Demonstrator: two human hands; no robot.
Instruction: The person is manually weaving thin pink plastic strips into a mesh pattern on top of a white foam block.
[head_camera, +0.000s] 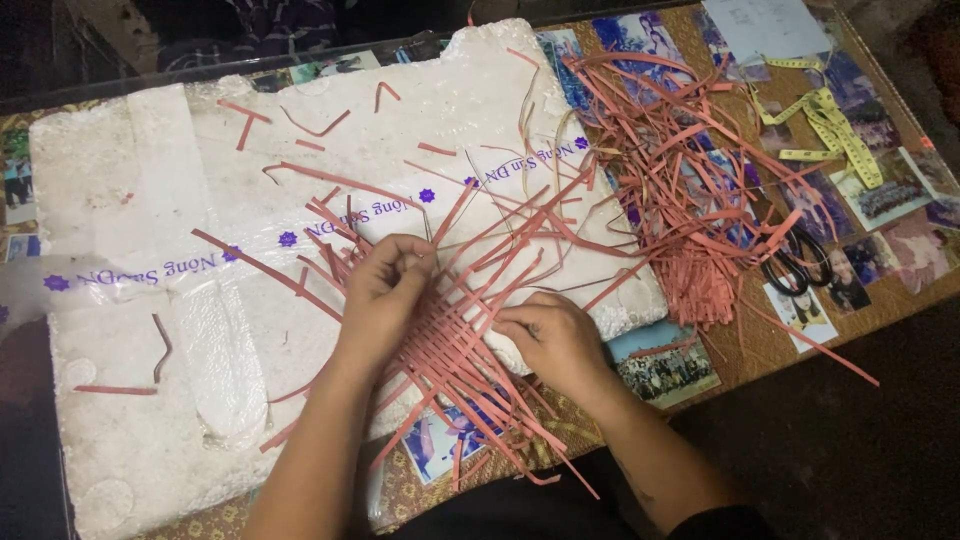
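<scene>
A woven mat of pink strips (462, 335) is seen lying on a white foam board (150, 230), near the board's front edge, with loose strip ends fanning out on all sides. The left hand (388, 290) is placed on the mat's left part, its fingers curled and pinched on a few strips at the upper edge. The right hand (548, 335) is laid just beside the mat's right part, fingers bent and pressed onto the strips; whether a strip is gripped there cannot be told. The board is carried by a glass-topped surface (770, 345) under which photographs are laid out. A loose heap of pink strips (690, 170) is spread to the right of the board, partly over its edge. Black scissors (800, 265) are set by the heap's right side. A yellow measuring tape (835, 125) is coiled loosely behind them, near the far right corner.
</scene>
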